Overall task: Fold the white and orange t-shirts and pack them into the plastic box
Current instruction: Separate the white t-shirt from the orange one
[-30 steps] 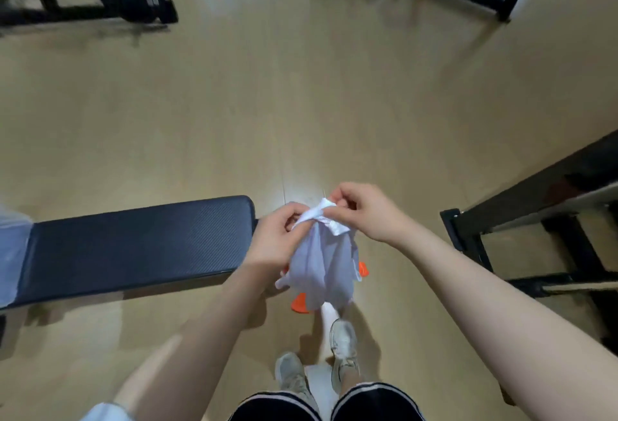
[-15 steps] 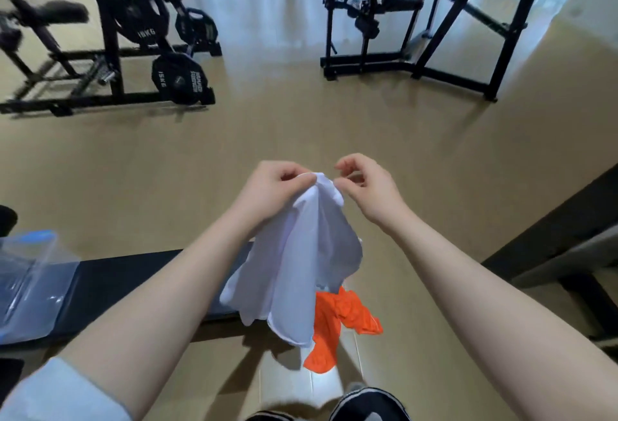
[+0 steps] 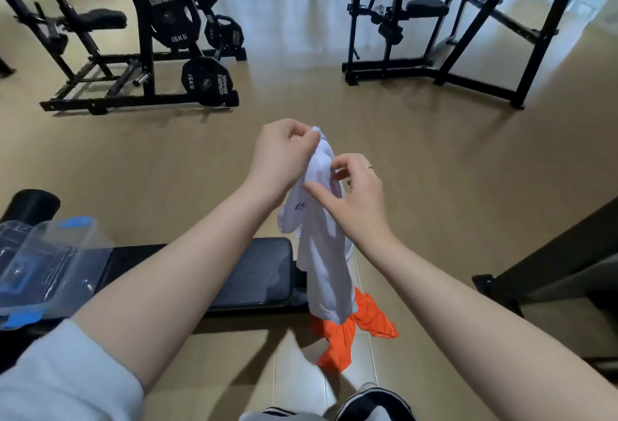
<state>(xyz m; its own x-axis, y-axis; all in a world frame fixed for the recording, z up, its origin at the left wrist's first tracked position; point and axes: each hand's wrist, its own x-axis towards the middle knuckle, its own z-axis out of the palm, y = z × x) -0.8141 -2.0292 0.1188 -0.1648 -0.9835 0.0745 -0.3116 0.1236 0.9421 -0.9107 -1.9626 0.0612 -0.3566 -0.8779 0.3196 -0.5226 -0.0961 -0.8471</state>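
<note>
Hanging vertical, white t-shirt [image 3: 322,253] top pinched by left hand [image 3: 281,160], right hand [image 3: 354,200] fingers pinching it lower | orange t-shirt [image 3: 354,330] dangling behind | plastic box [image 3: 43,263] on black bench [image 3: 254,273], left | tan gym floor [image 3: 434,160], weight racks [image 3: 160,36]

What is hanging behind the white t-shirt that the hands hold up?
An orange t-shirt shows below the hem of the white t-shirt. Only its lower part is visible; the rest is covered, so what holds it cannot be seen.
</note>
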